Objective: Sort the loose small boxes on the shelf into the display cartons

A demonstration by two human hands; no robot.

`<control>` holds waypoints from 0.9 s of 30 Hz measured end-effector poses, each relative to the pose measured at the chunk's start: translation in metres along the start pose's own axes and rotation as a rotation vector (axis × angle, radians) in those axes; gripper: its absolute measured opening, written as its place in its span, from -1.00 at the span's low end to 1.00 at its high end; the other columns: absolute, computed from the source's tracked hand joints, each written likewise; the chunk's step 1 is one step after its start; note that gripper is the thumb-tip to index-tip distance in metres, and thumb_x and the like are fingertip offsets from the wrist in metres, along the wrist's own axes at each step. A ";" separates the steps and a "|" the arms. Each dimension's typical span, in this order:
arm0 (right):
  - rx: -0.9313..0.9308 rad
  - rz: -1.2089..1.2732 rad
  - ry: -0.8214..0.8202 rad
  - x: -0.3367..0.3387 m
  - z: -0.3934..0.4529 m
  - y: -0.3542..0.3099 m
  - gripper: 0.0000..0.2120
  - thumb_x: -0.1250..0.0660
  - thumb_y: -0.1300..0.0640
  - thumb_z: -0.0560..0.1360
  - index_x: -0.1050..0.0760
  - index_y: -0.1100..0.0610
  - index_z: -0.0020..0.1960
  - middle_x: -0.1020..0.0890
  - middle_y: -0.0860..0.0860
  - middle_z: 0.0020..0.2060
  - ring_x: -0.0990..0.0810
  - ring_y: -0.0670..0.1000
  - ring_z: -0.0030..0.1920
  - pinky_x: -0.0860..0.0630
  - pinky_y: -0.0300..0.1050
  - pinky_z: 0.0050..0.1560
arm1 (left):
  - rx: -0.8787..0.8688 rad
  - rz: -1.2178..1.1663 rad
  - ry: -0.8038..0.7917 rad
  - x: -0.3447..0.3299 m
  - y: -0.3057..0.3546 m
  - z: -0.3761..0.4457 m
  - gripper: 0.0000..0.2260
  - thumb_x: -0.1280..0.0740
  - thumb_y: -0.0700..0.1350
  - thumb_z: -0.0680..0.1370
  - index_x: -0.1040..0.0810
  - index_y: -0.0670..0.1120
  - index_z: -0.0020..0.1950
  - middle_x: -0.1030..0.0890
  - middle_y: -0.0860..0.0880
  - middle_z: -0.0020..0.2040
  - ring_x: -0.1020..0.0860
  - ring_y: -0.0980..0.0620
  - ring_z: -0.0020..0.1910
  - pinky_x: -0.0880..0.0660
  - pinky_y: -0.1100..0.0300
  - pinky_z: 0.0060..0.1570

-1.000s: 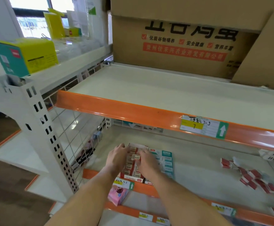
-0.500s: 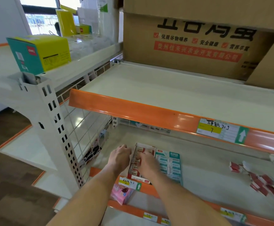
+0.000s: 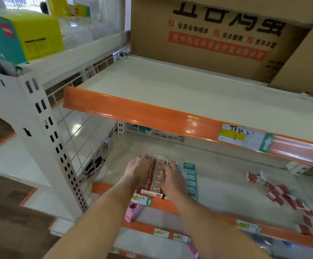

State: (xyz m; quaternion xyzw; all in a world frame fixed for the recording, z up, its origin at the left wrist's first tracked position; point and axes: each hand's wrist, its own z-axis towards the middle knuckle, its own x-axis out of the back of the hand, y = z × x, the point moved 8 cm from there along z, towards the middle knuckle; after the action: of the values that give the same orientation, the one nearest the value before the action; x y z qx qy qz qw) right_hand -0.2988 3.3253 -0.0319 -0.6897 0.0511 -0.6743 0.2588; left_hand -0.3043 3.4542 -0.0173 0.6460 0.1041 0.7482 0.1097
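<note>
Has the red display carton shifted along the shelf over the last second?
No. The red display carton stays beside the teal carton, its front at the orange shelf edge.

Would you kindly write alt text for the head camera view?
Both hands, left hand and right hand, rest on a red display carton of small boxes on a middle shelf. Loose red boxes lie scattered to the right.

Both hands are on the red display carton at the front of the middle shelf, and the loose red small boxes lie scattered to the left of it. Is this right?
Not quite. The head view shows the loose red small boxes scattered to the right of the red display carton, not the left. The rest holds: the left hand and right hand are both on that carton at the front of the middle shelf.
</note>
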 end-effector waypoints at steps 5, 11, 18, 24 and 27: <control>-0.020 -0.023 0.036 0.014 -0.015 0.034 -0.71 -0.26 0.17 0.59 -0.47 0.04 0.30 -0.49 -0.06 0.20 -0.53 -0.05 0.13 -0.49 -0.18 0.10 | -0.032 0.042 -0.036 -0.016 0.030 0.002 -0.82 -0.16 -0.05 0.61 -0.55 0.02 0.09 -0.59 0.00 0.09 -0.56 -0.03 0.10 -0.54 0.06 0.07; -0.050 -0.029 0.009 0.024 -0.027 0.067 -0.63 -0.31 0.21 0.55 -0.45 0.05 0.34 -0.48 -0.03 0.28 -0.53 0.01 0.20 -0.48 -0.12 0.17 | -0.093 0.141 -0.116 -0.033 0.074 0.007 -0.74 -0.18 -0.08 0.61 -0.56 -0.04 0.22 -0.54 -0.08 0.20 -0.50 -0.12 0.20 -0.47 0.01 0.17; -0.112 -0.026 0.051 0.050 -0.036 0.123 -0.72 -0.26 0.24 0.53 -0.53 0.07 0.21 -0.54 0.02 0.13 -0.56 0.08 0.11 -0.46 -0.07 0.01 | -0.149 0.200 -0.137 -0.047 0.131 0.017 -0.79 -0.25 -0.10 0.60 -0.56 -0.07 0.20 -0.54 -0.08 0.18 -0.50 -0.09 0.17 -0.45 0.02 0.18; -0.175 0.007 0.087 0.066 -0.049 0.172 -0.70 -0.23 0.22 0.53 -0.54 0.09 0.23 -0.56 0.05 0.13 -0.57 0.09 0.13 -0.49 -0.04 0.08 | -0.195 0.222 -0.200 -0.067 0.183 0.023 -0.75 -0.20 -0.20 0.57 -0.56 -0.12 0.20 -0.53 -0.11 0.18 -0.49 -0.13 0.19 -0.44 0.02 0.14; -0.215 0.010 0.083 0.071 -0.055 0.194 -0.70 -0.22 0.22 0.52 -0.53 0.09 0.22 -0.55 0.06 0.13 -0.54 0.10 0.15 -0.46 -0.04 0.09 | -0.243 0.218 -0.227 -0.080 0.209 0.022 -0.75 -0.20 -0.18 0.55 -0.57 -0.11 0.16 -0.52 -0.11 0.16 -0.49 -0.17 0.18 -0.45 -0.01 0.08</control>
State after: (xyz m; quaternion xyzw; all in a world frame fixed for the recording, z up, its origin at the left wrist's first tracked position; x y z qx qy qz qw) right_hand -0.2912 3.1126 -0.0527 -0.6848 0.1370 -0.6916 0.1844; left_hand -0.2778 3.2311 -0.0271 0.7154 -0.0706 0.6853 0.1164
